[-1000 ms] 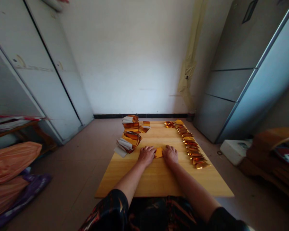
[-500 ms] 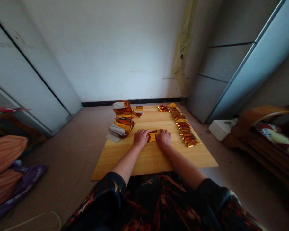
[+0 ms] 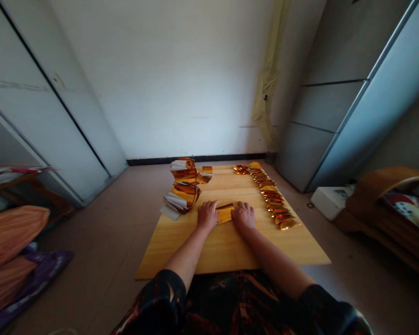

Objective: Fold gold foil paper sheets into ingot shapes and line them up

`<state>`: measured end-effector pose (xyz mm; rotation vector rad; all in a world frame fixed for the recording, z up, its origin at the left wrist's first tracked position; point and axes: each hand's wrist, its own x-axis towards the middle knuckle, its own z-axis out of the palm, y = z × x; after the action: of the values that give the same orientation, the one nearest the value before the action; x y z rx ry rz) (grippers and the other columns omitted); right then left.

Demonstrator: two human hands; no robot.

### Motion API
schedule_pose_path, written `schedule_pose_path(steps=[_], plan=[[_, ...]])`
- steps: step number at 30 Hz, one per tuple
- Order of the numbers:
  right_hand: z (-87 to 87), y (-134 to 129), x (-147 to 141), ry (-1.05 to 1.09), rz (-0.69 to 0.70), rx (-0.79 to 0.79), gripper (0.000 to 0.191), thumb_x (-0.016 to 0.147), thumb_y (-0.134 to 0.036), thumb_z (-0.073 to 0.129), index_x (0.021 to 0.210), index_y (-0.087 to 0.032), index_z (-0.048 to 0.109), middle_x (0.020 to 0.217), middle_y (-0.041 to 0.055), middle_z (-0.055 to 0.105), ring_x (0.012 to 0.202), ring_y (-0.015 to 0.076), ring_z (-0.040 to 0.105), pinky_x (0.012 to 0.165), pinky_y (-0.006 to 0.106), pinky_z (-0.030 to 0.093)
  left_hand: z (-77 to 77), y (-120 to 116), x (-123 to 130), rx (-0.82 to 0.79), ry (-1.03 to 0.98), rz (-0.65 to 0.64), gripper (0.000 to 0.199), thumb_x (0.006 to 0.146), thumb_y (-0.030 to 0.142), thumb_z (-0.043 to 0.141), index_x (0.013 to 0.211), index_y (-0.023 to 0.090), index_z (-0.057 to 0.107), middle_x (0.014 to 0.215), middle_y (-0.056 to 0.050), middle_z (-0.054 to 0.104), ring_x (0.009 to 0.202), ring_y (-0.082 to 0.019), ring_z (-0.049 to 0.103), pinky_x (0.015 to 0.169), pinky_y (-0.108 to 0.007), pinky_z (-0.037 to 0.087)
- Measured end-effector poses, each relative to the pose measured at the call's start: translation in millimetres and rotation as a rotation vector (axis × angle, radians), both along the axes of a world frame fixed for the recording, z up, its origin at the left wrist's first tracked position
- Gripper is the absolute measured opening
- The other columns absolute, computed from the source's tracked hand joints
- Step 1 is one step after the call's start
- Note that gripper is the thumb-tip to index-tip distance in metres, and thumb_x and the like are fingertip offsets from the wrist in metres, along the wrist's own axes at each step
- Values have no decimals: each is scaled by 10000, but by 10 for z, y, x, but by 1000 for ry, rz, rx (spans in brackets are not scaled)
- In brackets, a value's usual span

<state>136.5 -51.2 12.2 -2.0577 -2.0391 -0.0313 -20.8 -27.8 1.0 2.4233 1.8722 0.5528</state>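
My left hand [image 3: 207,215] and my right hand [image 3: 243,215] rest on a low wooden board [image 3: 230,249], fingers curled onto either side of a small gold foil sheet [image 3: 225,214]. A darker strip runs along the sheet's far edge. Beyond my right hand, a long row of folded gold foil pieces [image 3: 270,195] curves along the board's right side. Left of my left hand lies a bundle of gold foil and white paper [image 3: 182,197], with a second bundle [image 3: 183,170] behind it. Neither hand touches these.
A loose gold foil piece [image 3: 205,177] lies at the board's far end. White cabinets [image 3: 56,107] stand to the left, with orange and purple bags [image 3: 10,246] on the floor. A grey refrigerator [image 3: 349,102], white box [image 3: 331,201] and wooden chair [image 3: 380,204] stand to the right.
The view has shifted with my head. My hands sit slightly further apart, and a darker folded strip now shows along the far edge of the gold sheet.
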Motion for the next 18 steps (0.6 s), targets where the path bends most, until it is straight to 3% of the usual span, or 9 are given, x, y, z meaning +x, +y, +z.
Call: schedule_pose_path(steps=[8, 14, 18], plan=[[33, 5, -26, 5, -16, -9, 286, 885, -262, 407, 965, -180, 669, 1105, 112, 597, 1030, 238, 456, 831, 349, 306, 42, -33, 3, 18, -57, 7, 268, 853, 150, 464, 1088, 229, 566, 1060, -55, 623, 1028, -206, 510, 850, -344, 375], [2, 28, -37, 6, -19, -2, 276, 880, -256, 408, 939, -185, 669, 1089, 110, 604, 1028, 242, 471, 815, 347, 311, 123, -162, 9, 77, -36, -216, 202, 854, 237, 492, 986, 263, 643, 1089, -42, 618, 1042, -211, 494, 902, -382, 342], [25, 26, -43, 9, -21, -6, 284, 874, -229, 400, 972, -183, 663, 1088, 117, 603, 1024, 248, 479, 807, 354, 318, 141, -195, 23, 50, 11, -295, 229, 844, 324, 526, 1030, 272, 648, 1136, -43, 609, 1052, -215, 498, 914, -384, 348]])
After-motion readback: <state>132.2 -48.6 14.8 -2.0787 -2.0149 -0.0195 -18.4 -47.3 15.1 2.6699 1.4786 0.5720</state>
